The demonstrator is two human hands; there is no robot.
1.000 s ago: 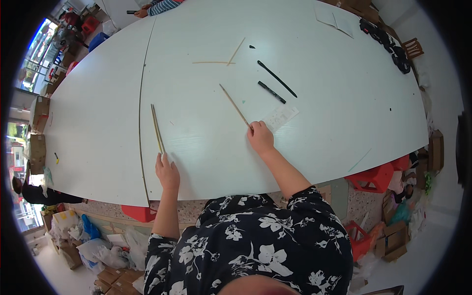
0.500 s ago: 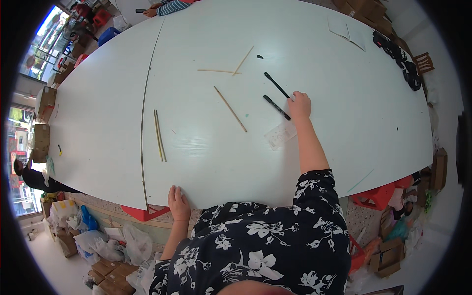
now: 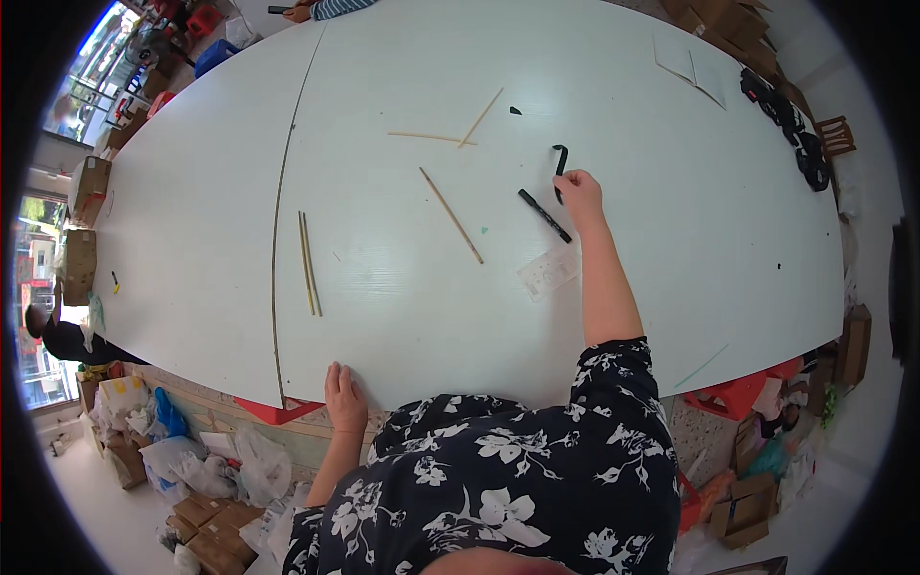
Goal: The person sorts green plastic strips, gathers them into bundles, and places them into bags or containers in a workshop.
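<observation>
My right hand (image 3: 581, 196) pinches a slim black strip-like thing (image 3: 563, 165) with a hooked upper end; its exact kind is unclear. It stands raised from the white table (image 3: 383, 355), its lower end showing below my fingers. Just left of that hand lies a black marker pen (image 3: 544, 216). A translucent printed slip (image 3: 548, 274) is beside my right wrist. My left hand (image 3: 345, 395) rests at the table's near edge, fingers stretched out, holding nothing. Farther left lie a brown stick (image 3: 450, 216) and a pair of thin sticks (image 3: 310, 265).
Two pale sticks (image 3: 431, 138) touch near the table's middle, beside a small black piece (image 3: 516, 110). Black bundled items (image 3: 791, 129) and a white open booklet (image 3: 692, 69) lie at the far right. Another person's striped sleeve (image 3: 340, 8) shows at the far edge.
My right hand has lifted the black strip off the table and turned it upright; its end now looks hooked. My left hand stays at the near edge.
</observation>
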